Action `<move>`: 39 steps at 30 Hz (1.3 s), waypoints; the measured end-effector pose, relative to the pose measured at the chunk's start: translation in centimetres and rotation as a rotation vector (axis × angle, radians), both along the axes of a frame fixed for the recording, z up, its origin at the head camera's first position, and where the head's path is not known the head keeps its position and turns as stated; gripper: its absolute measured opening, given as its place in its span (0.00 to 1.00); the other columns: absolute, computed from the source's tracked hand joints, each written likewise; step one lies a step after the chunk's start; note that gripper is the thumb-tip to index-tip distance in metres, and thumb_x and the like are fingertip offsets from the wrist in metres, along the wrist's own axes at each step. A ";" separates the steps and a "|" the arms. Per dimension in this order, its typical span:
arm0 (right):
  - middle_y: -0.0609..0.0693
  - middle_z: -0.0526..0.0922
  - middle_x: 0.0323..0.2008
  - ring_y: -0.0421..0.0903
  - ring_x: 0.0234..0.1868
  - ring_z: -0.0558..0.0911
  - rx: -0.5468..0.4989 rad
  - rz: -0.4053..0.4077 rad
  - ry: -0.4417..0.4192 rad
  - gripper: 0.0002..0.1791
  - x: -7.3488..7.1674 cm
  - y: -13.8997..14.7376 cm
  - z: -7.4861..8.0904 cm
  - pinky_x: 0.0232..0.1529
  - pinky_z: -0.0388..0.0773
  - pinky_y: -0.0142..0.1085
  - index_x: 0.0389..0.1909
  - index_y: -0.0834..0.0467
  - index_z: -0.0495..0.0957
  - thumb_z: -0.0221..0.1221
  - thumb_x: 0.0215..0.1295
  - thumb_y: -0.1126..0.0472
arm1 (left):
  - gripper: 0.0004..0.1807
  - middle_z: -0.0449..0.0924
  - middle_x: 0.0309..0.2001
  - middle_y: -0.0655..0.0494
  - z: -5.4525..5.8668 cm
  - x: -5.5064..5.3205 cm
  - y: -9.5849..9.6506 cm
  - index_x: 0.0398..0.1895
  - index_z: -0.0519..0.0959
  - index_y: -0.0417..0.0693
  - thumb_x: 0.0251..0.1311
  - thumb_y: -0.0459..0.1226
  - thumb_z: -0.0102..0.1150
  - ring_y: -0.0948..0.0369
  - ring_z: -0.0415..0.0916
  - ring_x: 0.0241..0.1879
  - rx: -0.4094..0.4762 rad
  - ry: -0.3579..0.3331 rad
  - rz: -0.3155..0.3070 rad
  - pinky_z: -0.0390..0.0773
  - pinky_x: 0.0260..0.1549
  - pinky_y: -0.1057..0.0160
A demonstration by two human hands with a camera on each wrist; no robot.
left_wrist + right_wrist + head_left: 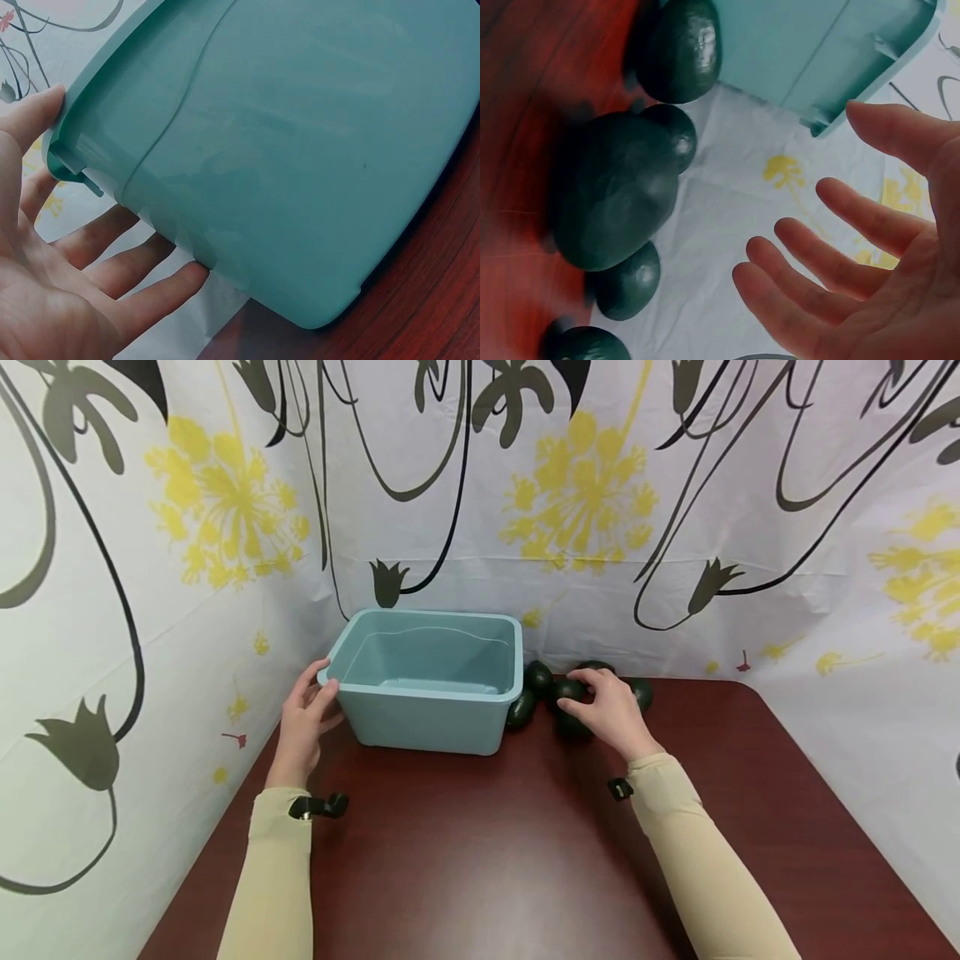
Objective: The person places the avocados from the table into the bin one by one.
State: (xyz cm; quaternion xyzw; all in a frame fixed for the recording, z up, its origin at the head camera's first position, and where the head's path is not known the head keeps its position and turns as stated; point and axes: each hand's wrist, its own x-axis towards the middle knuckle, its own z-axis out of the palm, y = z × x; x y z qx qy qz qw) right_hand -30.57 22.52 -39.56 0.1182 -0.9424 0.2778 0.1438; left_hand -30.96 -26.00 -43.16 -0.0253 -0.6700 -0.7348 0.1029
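Note:
A light teal plastic bin (427,722) stands upright at the back left of the table. At its left front corner, my left hand (302,718) holds the rim. The left wrist view shows the thumb at the rim and the other fingers (161,296) along the side wall. Several dark green, glossy avocados (538,677) lie clustered right of the bin, against the back cloth. My right hand (611,710) is over this cluster, partly covering it, thumb and fingers spread. In the right wrist view, a gap separates those fingers (802,300) from the large front avocado (615,191).
The dark red-brown table (480,835) has a rounded back right corner. White cloth (450,527) with yellow and grey flower prints hangs behind and along both sides. Each wrist wears a small black camera (318,806).

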 end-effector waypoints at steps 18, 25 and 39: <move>0.66 0.71 0.54 0.62 0.43 0.76 0.068 -0.175 -0.121 0.30 0.1 1.4 -3.8 0.39 0.75 0.56 0.62 0.59 0.76 0.65 0.65 0.46 | 0.30 0.60 0.73 0.44 -0.1 0.0 0.3 0.74 0.67 0.67 0.70 0.47 0.60 0.44 0.62 0.69 -0.024 0.002 0.001 0.67 0.57 0.32; 0.69 0.66 0.53 0.62 0.38 0.74 0.107 -0.217 -0.148 0.30 -0.2 1.5 -4.3 0.31 0.75 0.53 0.63 0.57 0.75 0.64 0.66 0.45 | 0.31 0.62 0.71 0.44 -0.3 0.1 0.2 0.73 0.67 0.70 0.68 0.51 0.62 0.47 0.65 0.67 -0.034 -0.009 0.028 0.68 0.56 0.34; 0.70 0.64 0.55 0.57 0.29 0.75 0.144 -0.184 -0.166 0.37 -0.7 0.6 -5.5 0.26 0.73 0.48 0.71 0.54 0.68 0.66 0.65 0.44 | 0.30 0.62 0.72 0.45 -0.1 0.2 0.3 0.73 0.66 0.70 0.70 0.49 0.60 0.47 0.65 0.67 -0.035 -0.014 0.026 0.68 0.56 0.33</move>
